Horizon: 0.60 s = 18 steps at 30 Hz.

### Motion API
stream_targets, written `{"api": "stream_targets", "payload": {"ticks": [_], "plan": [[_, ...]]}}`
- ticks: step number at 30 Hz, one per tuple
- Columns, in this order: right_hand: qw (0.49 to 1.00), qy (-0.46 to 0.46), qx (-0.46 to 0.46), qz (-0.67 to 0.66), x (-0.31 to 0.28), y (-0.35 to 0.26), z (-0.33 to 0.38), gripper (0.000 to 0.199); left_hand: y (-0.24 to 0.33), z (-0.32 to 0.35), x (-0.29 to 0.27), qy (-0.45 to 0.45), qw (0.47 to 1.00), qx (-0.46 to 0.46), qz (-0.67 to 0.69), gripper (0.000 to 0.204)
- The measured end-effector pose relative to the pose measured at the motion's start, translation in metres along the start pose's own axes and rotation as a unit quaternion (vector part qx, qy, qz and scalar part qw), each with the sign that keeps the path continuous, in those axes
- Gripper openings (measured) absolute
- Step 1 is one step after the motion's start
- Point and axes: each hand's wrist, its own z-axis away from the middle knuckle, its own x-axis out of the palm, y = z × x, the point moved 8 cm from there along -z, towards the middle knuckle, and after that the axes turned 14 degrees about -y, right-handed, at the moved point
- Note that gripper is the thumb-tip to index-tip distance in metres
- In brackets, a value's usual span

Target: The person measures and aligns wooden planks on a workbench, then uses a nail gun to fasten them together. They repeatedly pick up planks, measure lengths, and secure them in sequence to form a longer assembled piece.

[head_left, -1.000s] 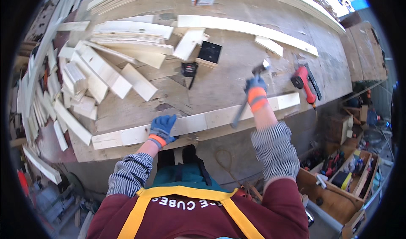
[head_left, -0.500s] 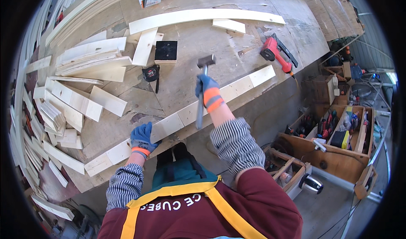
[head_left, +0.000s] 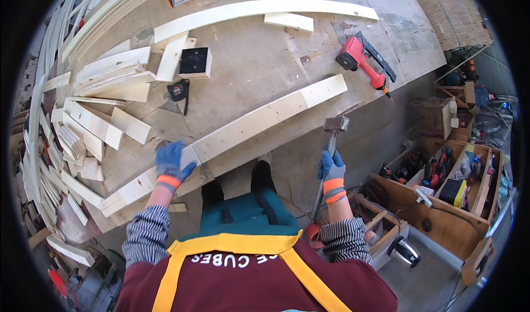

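My left hand (head_left: 172, 164), in a blue glove with an orange cuff, lies over a long strip of pale wood (head_left: 251, 125) along the table's near edge. Its fingers reach across the strip and the thumb stands apart to the right. Joint lines cross the strip near that hand and toward its right end. Past the table edge, my right hand (head_left: 331, 171) is closed around the handle of a hammer (head_left: 337, 124). The hammer's head points up and away, apart from the wood.
On the worktable (head_left: 237, 63) lie a red nail gun (head_left: 364, 61), a tape measure (head_left: 178, 90), a black-topped wooden block (head_left: 195, 62) and a curved board (head_left: 265, 11). Loose wood pieces (head_left: 113, 77) crowd the left side. A wooden tool box (head_left: 441, 207) stands at the right.
My right hand has carried the hammer from over the wooden strip to the right and nearer me, beyond the table edge. My left hand stays on the strip. The whole view has shifted somewhat.
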Motion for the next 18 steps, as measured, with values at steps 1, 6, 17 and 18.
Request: {"api": "stream_targets", "payload": {"ticks": [1,6,17,18], "plan": [[1.000,-0.008,0.005,0.011,-0.005,0.000,-0.004,0.027,0.028,-0.024,-0.002,0.015,1.000,0.026,-0.007,0.078],[0.996,-0.078,0.017,0.033,-0.019,-0.008,-0.020,0.032,0.129,-0.130,0.005,-0.170,0.982,-0.072,0.030,0.079],[0.983,-0.155,0.018,0.092,-0.026,-0.035,-0.037,0.037,0.180,-0.094,0.005,-0.135,0.983,-0.118,-0.035,0.052],[0.980,-0.163,-0.027,0.107,-0.023,-0.047,-0.039,0.037,0.180,-0.094,0.009,-0.140,0.983,-0.120,-0.011,0.049]]}}
